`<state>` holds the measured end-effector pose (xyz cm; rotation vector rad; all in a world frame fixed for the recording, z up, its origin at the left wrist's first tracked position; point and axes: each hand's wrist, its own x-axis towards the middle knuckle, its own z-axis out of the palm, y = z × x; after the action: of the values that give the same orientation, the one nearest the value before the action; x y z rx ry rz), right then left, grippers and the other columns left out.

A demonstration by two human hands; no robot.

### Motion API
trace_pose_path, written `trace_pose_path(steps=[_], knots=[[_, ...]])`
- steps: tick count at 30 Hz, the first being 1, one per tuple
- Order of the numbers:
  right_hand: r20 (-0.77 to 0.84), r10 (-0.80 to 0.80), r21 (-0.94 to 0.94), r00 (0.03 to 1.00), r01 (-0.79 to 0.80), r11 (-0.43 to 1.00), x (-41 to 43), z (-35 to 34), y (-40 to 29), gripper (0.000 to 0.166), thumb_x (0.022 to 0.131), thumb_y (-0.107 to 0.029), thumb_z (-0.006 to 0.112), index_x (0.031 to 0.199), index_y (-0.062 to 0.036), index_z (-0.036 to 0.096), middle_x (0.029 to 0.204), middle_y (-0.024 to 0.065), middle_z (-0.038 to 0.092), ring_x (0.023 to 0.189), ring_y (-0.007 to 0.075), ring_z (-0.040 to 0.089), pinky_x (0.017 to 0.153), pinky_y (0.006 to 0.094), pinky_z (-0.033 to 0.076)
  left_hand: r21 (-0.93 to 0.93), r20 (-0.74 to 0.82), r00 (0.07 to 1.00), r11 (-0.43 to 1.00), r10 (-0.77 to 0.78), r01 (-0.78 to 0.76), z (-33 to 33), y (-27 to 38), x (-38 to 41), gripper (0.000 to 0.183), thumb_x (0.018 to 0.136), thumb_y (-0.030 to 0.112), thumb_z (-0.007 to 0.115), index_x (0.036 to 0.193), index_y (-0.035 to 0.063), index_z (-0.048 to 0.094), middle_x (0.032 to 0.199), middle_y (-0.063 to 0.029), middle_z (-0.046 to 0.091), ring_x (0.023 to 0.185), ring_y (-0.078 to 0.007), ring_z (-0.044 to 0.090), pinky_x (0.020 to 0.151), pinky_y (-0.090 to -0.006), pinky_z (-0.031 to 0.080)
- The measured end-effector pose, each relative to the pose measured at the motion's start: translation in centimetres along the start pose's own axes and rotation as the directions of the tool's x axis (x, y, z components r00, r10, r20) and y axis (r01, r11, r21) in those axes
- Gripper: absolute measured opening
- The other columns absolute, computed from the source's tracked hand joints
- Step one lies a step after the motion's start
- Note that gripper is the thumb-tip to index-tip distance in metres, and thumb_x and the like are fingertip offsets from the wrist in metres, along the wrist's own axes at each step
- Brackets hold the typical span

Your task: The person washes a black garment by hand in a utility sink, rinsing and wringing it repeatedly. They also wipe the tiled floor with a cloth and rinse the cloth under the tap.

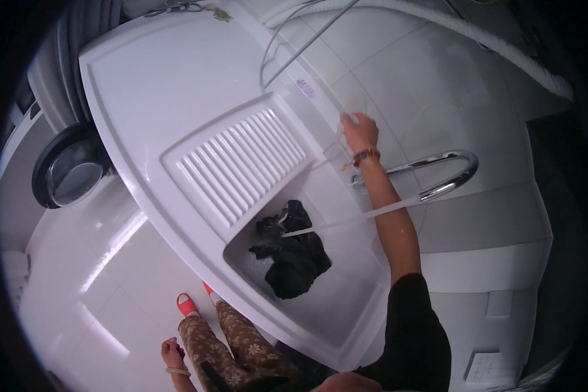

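Observation:
My right hand [361, 132], with a beaded bracelet at its wrist, is at the wall-side ledge of a white washing sink [186, 255], its fingers curled on a blurred, translucent plastic item [357, 104]. Beneath my right forearm, a chrome gooseneck faucet [463, 164] sends a stream of water [343, 223] into the basin. The stream lands on dark, wet, bunched cloth [296, 267] on the basin floor. My left hand [172, 349] hangs low beside my patterned trousers, away from the sink, fingers curled with nothing visible in them.
A ribbed washboard [242, 164] is moulded into the sink beside the basin. A grey hose or cable [313, 39] crosses the far ledge. Dark and clear basins [73, 169] stand at the left beyond the sink's rim. Tiled wall [451, 98] lies behind the faucet; shiny tiled floor [117, 304] is below.

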<state>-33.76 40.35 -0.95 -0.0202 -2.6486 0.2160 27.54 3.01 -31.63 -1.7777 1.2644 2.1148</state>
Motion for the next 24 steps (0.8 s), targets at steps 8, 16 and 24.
trace_pose_path(steps=[8, 16, 24], knots=[[0.489, -0.180, 0.792, 0.854, -0.347, 0.502, 6.1, 0.2, -7.8, 0.049, 0.083, -0.043, 0.065, 0.109, -0.0009, 0.063, 0.096, 0.0054, 0.064, 0.075, 0.0124, 0.058, 0.061, 0.0268, 0.048, 0.007, 0.052, 0.997, 0.998, 0.065, -0.066, 1.2, 0.6, 0.8, 0.013, 0.087, 0.020, 0.063, 0.081, 0.0114, 0.055, 0.059, 0.0036, 0.045, 0.046, -0.0063, 0.041, 0.039, -0.0213, 0.032], [0.501, -0.148, -0.112, 0.853, 0.233, 0.966, -2.1, 4.6, 2.4, 0.050, 0.090, -0.025, 0.052, 0.131, 0.0011, 0.043, 0.132, 0.0258, 0.046, 0.124, 0.0373, 0.042, 0.102, 0.0430, 0.037, 0.049, 0.006, 1.000, 0.999, 0.011, -0.011, -0.4, -1.7, 0.1, 0.014, 0.088, 0.020, 0.063, 0.081, 0.0120, 0.054, 0.058, 0.0040, 0.045, 0.046, -0.0065, 0.041, 0.040, -0.0212, 0.032], [0.292, -0.295, -0.473, 0.910, 0.406, 0.782, -15.4, 5.7, 6.5, 0.058, 0.090, -0.009, 0.044, 0.138, 0.0142, 0.022, 0.140, 0.0315, 0.031, 0.131, 0.0428, 0.032, 0.111, 0.0417, 0.027, 0.102, 0.062, 0.998, 0.995, 0.007, -0.013, 1.1, -0.8, 0.6, 0.013, 0.088, 0.019, 0.063, 0.081, 0.0120, 0.054, 0.060, 0.0038, 0.045, 0.047, -0.0072, 0.042, 0.041, -0.0207, 0.034]])
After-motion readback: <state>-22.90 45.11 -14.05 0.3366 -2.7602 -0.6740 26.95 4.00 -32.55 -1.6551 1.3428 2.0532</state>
